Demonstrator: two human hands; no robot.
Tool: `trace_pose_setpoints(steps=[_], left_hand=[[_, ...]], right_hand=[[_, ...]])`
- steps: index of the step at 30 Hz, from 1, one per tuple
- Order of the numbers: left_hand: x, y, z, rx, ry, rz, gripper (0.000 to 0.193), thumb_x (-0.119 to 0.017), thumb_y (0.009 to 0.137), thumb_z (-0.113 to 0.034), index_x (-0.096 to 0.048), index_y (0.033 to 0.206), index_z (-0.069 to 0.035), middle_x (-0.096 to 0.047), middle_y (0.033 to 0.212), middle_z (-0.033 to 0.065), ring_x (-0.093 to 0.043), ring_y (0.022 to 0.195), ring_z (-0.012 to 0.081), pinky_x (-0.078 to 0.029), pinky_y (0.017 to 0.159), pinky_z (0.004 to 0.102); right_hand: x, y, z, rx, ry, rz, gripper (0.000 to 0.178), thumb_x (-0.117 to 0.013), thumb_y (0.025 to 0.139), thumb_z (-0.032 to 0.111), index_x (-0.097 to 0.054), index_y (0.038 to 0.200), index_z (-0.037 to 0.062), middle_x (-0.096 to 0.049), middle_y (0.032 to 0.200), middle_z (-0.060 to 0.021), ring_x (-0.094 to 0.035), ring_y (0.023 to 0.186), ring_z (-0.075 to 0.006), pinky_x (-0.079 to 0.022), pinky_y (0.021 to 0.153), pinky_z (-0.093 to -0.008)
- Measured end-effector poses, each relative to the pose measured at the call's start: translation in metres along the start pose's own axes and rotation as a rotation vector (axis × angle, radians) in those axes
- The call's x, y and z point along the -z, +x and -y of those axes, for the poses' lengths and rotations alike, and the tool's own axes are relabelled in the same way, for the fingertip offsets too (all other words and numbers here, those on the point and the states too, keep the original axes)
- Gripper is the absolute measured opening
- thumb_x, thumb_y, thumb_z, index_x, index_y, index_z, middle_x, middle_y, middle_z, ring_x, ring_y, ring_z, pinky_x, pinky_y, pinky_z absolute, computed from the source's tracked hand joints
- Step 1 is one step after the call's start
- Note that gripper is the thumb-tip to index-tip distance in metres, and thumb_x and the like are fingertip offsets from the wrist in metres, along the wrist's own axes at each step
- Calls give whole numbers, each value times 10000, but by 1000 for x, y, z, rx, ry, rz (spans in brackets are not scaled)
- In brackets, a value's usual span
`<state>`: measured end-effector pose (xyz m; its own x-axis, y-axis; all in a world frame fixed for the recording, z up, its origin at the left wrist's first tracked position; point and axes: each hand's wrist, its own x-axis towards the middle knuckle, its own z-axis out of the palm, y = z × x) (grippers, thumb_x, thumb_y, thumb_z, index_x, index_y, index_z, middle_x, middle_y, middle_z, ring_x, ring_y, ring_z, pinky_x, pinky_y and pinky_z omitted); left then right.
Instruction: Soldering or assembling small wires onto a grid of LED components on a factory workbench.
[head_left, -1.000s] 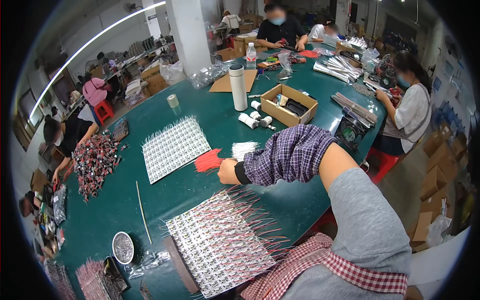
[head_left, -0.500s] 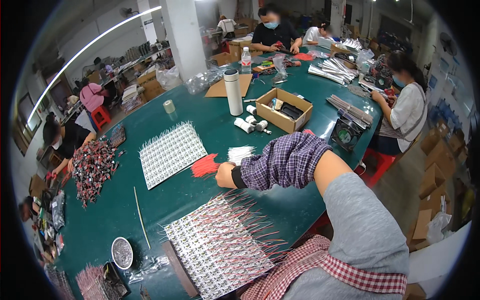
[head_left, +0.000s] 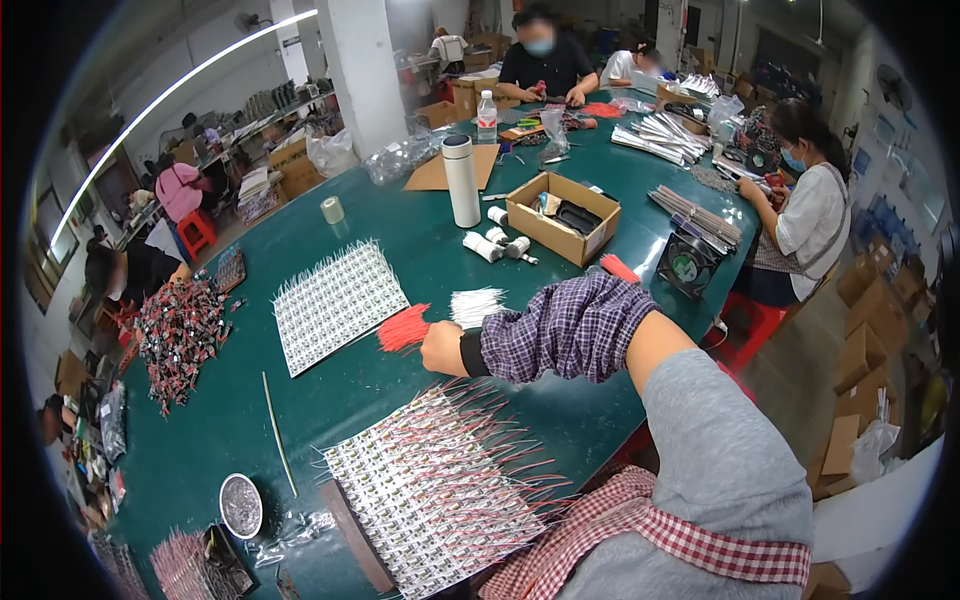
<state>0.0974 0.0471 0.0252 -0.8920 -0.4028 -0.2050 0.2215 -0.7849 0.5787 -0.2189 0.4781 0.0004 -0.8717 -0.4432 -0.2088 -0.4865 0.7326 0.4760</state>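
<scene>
My right hand [head_left: 440,347], at the end of an arm in a checked sleeve cover, is closed at the right edge of a pile of short red wires [head_left: 403,327]. Its fingertips are hidden, so what they hold cannot be made out. Just beyond the hand lies a pile of white wires [head_left: 476,306]. Nearer to me is a white panel of small circuit boards [head_left: 400,490] with red and white wires standing up from it, a dark strip [head_left: 357,540] along its left edge. Another panel [head_left: 342,305] with white wires lies beyond, to the left. My left hand is out of view.
An open cardboard box [head_left: 562,222] and a white flask [head_left: 461,182] stand farther back. A heap of red and black parts [head_left: 182,340] lies left; a small metal-filled bowl [head_left: 241,505] is near left. A fan [head_left: 686,264] stands right. Co-workers sit around the green table [head_left: 330,415].
My right hand stays closed beside the red wires, with only a slight shift. The whole view has moved a little. More of a red bundle shows behind my sleeve.
</scene>
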Motion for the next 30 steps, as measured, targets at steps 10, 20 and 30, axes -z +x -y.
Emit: trace_pose_setpoints(steps=[10,20,30], left_hand=[[12,9,4,56,69,63,176,-587,968,-100,-599,1109,4,-621,966,87,-482,721,142,-410,660,266],[8,5,9,37,84,5,221,-611,968,-133,-603,1138,7,-592,920,62,-482,728,129,-404,661,256],[3,-2,13,-14,125,-69,268,-636,968,-166,-608,1167,11,-563,874,36,-482,735,115,-398,662,246]], right_hand=[[-8,-12,-6,-15,-27,-107,108,-694,767,142,-798,792,153,-740,763,-25,-727,727,-246,-543,518,-414],[-15,-7,1,0,-183,18,214,-746,734,125,-813,937,135,-758,846,-57,-722,721,-295,-529,448,-499],[14,-19,-9,-40,-9,-60,107,-709,749,147,-779,823,114,-682,845,-102,-649,849,-284,-515,587,-408]])
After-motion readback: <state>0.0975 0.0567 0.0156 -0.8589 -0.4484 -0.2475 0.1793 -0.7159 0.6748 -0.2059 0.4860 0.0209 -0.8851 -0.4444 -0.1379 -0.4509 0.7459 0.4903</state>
